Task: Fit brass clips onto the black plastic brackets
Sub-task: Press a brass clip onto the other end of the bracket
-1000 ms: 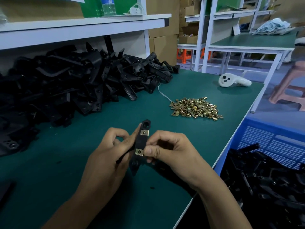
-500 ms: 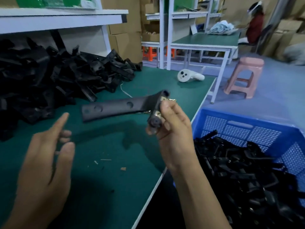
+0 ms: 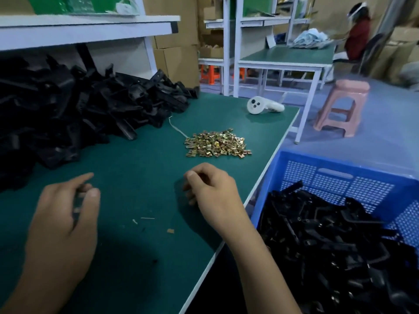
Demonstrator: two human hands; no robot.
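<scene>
A heap of brass clips (image 3: 217,143) lies on the green table (image 3: 145,177) in front of me. Black plastic brackets are piled in a large heap (image 3: 74,114) at the left and back of the table. More black brackets (image 3: 340,250) fill the blue crate (image 3: 335,175) beside the table on the right. My left hand (image 3: 65,214) hovers low over the table at the left, fingers relaxed and blurred, holding nothing. My right hand (image 3: 210,191) is just short of the clips with fingers loosely curled, and nothing shows in it.
A white handheld controller (image 3: 263,106) lies at the table's far right corner. The table edge (image 3: 256,196) runs diagonally along the right, next to the crate. A pink stool (image 3: 340,107) stands on the floor beyond. A white shelf (image 3: 86,30) overhangs the bracket heap.
The bracket my right hand held half a second ago is gone from it. That hand has come back over the table near the clips. My view has turned slightly left.
</scene>
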